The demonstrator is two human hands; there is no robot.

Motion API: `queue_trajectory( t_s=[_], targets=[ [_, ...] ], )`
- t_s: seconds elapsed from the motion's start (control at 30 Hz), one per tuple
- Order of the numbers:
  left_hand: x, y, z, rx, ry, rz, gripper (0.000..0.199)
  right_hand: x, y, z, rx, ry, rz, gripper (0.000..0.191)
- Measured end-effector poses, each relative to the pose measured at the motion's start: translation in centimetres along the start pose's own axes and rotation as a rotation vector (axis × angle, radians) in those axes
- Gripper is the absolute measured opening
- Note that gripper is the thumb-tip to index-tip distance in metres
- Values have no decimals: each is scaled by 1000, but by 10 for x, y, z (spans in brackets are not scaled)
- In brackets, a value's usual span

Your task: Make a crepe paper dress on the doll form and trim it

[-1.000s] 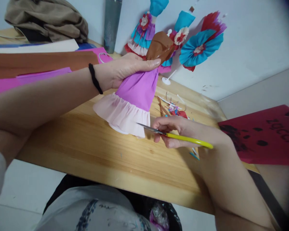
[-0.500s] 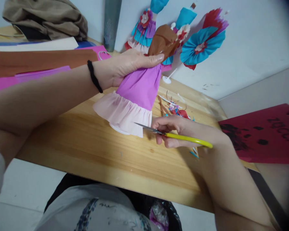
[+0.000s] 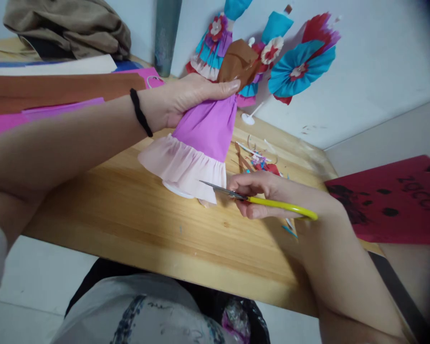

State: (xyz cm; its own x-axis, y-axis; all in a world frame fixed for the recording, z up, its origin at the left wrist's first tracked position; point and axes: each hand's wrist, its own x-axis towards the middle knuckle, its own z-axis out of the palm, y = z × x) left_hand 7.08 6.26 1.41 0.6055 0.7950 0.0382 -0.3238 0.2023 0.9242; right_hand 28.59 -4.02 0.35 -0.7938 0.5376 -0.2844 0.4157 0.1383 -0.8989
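Observation:
My left hand (image 3: pixel 197 95) is closed round the waist of a small paper dress (image 3: pixel 209 129), which has a brown top, a purple skirt and a pale pink ruffled hem. My right hand (image 3: pixel 258 191) holds scissors (image 3: pixel 279 204) with yellow handles. Their blades point left and lie across the lower right part of the pale pink ruffle, looking nearly closed. A white round base (image 3: pixel 177 189) shows under the hem. A small pale scrap (image 3: pixel 203 203) sits just below the ruffle's edge.
Coloured paper sheets (image 3: pixel 57 88) lie at the left on the wooden table (image 3: pixel 146 229), below a brown cloth (image 3: pixel 75 28). Behind stand a grey-green cylinder (image 3: pixel 167 36), two paper dresses (image 3: pixel 275 28) and a blue paper fan (image 3: pixel 304 71). Scraps (image 3: pixel 260 160) and a red bag (image 3: pixel 390 200) are at right.
The dress has shifted slightly left in my left hand. The pale scrap now shows below the hem. My right hand and the scissors have barely moved.

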Motion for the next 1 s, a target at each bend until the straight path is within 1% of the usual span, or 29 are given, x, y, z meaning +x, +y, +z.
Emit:
queue_trajectory(
  t_s=[0.1, 0.17, 0.27, 0.47, 0.67, 0.83, 1.0],
  targets=[
    [0, 1, 1, -20, 3, 8, 17, 0, 0, 0, 22, 2, 2, 21],
    [0, 1, 2, -28, 13, -1, 19, -1, 0, 0, 27, -3, 21, 22],
    [-1, 1, 3, -23, 14, -12, 22, -2, 0, 0, 37, -4, 47, 25],
    [-2, 2, 5, -8, 37, -15, 22, -3, 0, -1, 14, 10, 112, 29],
    [-2, 2, 4, 18, 43, -16, 21, -3, 5, -2, 28, -4, 80, 24],
    [-1, 1, 3, 1, 33, -15, 23, -3, 7, -2, 68, 1, 60, 25],
    [0, 0, 1, 4, 40, -10, 23, -3, 8, -2, 100, -6, 49, 31]
  ],
)
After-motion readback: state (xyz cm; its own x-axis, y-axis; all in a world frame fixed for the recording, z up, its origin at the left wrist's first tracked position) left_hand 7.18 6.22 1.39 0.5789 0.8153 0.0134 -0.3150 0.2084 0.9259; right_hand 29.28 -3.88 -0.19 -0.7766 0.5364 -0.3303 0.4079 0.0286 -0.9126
